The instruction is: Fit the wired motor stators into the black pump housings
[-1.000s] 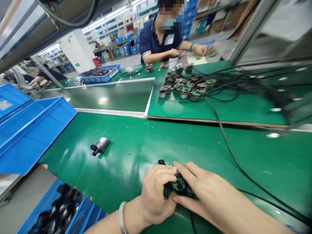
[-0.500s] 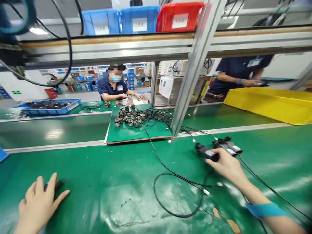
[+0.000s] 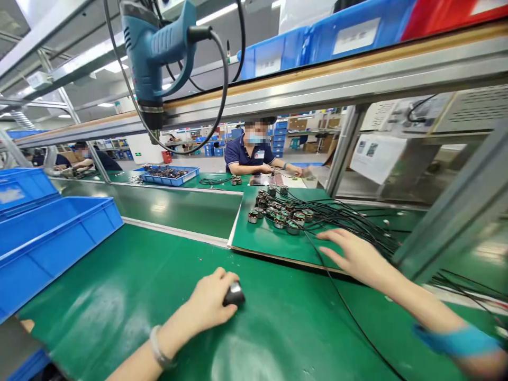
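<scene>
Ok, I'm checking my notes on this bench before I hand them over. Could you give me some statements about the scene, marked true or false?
1. The left hand grasps a dark part. True.
2. The right hand holds the power tool. False: the tool hangs overhead; that hand is open near the black cables.
3. The heap of round parts sits in a red bin. False: it lies on the raised board.
4. The blue band is on the right arm. True.

No text is legible; the white labels [image 3: 356, 37] on the blue bins [image 3: 392, 24] are too blurred.
</scene>
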Motion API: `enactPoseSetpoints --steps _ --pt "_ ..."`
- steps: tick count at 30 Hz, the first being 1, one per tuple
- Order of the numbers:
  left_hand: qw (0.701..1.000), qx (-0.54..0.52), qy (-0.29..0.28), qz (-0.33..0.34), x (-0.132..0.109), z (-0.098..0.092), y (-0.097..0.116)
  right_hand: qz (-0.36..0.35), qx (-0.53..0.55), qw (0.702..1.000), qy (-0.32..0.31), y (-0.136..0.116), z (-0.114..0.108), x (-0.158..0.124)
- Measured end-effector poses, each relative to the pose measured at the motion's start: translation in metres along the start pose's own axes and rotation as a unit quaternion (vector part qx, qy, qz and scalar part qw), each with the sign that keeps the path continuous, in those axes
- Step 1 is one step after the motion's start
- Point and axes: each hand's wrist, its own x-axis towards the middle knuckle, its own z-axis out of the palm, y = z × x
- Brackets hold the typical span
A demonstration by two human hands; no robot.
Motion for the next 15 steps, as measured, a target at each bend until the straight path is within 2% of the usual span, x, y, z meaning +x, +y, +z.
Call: enactPoseSetpoints --steps 2,4,7,9,11,13,15 --pt "0.998 -0.031 -0.020 0.041 0.011 0.011 0.009 -0.049 -0.017 0.998 -0.032 -0.019 0.027 0.064" --pt "0.996 -0.057 -0.023 0.061 0.015 0.021 0.008 -0.095 -0.043 0.992 -0.066 -0.038 0.050 0.123" --pt "0.986 -0.156 0.001 0.065 0.011 0.036 -0.005 -0.134 -0.082 0.980 -0.122 -0.054 0.078 0.187" --pt "0.972 -0.231 0.015 0.044 0.009 0.044 -0.013 -0.141 -0.097 0.972 -0.161 -0.058 0.094 0.213" --pt "0.963 -0.270 0.014 0.015 0.009 0.050 -0.018 -0.146 -0.096 0.965 -0.195 -0.062 0.106 0.226" --pt "0.956 -0.291 0.012 -0.024 0.011 0.053 -0.020 -0.153 -0.079 0.961 -0.214 -0.068 0.110 0.229" --pt "0.945 -0.319 0.027 -0.060 0.013 0.052 -0.019 -0.157 -0.048 0.962 -0.216 -0.079 0.102 0.221"
